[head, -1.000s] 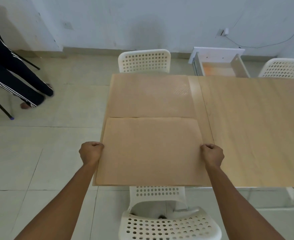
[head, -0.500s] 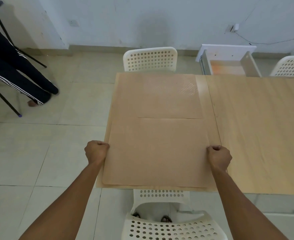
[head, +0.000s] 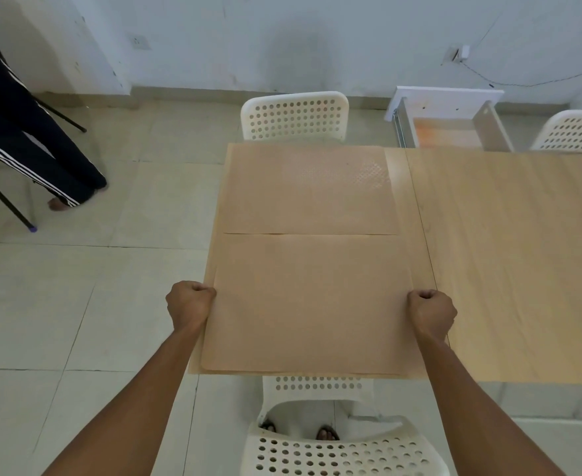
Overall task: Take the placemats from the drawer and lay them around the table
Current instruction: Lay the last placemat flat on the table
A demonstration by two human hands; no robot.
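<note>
A tan placemat [head: 312, 300] lies flat on the near left end of the light wooden table [head: 509, 262]. My left hand [head: 189, 304] grips its left edge and my right hand [head: 432, 312] grips its right edge, both fists closed. A second tan placemat [head: 306, 190] lies just beyond it on the far left part of the table, their edges meeting. The open white drawer [head: 451, 132] stands behind the table at the far right, with an orange-tinted bottom showing.
White perforated chairs stand at the far side [head: 294, 115], at the far right [head: 574, 132] and right under me [head: 337, 448]. A person's dark striped trouser legs [head: 25, 142] and black stand legs are at the left on the tiled floor.
The near placemat has slid slightly toward the table's left edge and now lines up squarely with the far placemat. Both hands keep their grip.
</note>
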